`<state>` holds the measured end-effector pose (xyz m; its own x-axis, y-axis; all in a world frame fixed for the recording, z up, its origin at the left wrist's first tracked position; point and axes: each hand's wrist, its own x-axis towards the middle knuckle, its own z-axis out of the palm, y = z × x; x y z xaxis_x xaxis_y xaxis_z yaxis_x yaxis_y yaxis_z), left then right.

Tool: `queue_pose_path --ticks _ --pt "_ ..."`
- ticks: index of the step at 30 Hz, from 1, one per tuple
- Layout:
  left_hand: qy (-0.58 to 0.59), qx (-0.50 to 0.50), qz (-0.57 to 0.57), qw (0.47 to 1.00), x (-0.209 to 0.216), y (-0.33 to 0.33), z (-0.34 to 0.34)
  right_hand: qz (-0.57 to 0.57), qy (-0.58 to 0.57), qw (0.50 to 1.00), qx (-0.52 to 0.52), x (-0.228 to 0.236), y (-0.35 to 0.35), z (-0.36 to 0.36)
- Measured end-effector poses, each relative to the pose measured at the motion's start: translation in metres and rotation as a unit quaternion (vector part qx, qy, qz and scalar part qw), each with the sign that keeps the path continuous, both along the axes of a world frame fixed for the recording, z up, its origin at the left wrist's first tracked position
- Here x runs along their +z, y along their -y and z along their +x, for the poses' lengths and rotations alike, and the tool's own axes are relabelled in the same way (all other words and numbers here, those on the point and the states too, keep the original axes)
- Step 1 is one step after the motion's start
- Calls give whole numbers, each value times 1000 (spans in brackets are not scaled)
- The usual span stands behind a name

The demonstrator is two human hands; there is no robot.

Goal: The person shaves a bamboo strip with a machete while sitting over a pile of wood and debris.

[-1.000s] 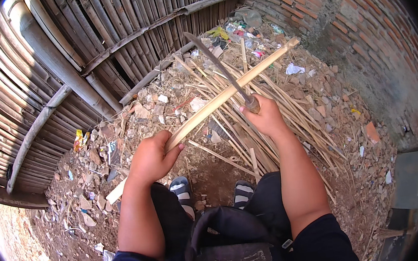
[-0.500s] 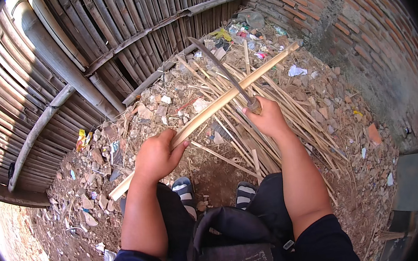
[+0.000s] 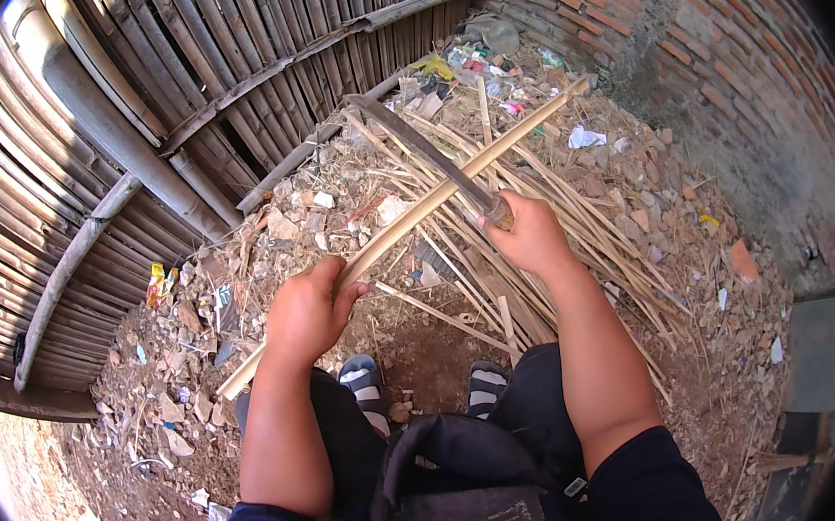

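Observation:
My left hand (image 3: 308, 309) is closed around a long split bamboo strip (image 3: 404, 224), which slants from beside my left knee up to the far right. In my right hand (image 3: 530, 238) is the wooden handle of a machete (image 3: 418, 144). Its long dark blade points up and to the left and crosses over the strip near the middle, with its flat side turned partly up. Whether blade and strip touch, I cannot tell. Beneath both lies a loose pile of thin bamboo strips (image 3: 591, 234) on the ground.
A bamboo fence (image 3: 248, 61) stands along the left and far side, with a brick wall (image 3: 604, 1) at the right. Rubble, broken brick and litter (image 3: 439, 67) cover the ground. My sandalled feet (image 3: 365, 391) stand just in front of the pile.
The machete's blade has swung slightly to the left and rolled so that more of its flat side shows. Both hands keep their hold, and the strip has barely shifted.

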<state>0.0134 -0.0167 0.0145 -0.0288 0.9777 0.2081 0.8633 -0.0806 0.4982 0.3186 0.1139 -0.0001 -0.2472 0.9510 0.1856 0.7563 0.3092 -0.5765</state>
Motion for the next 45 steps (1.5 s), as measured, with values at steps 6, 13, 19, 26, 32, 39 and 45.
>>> queue_pose_path --ticks 6,13,19,26,32,39,45 --pt "7 13 -7 1000 2 -1 0 34 52 997 36 20 23 -11" --pt "25 30 -4 999 -3 0 3 123 66 984 113 9 25 -17" --pt "-2 10 -32 999 -4 -2 9 95 77 989 81 20 33 -15" --pt "-21 11 -51 998 -3 0 12 94 51 990 93 10 24 -17" --pt "-18 32 -16 999 -1 -1 11 44 -20 998 -40 8 2 12" --pt "-1 38 28 999 -10 -3 18 108 74 981 141 18 35 -26" --pt "16 43 50 998 -9 -4 7 24 11 999 39 16 11 -2"
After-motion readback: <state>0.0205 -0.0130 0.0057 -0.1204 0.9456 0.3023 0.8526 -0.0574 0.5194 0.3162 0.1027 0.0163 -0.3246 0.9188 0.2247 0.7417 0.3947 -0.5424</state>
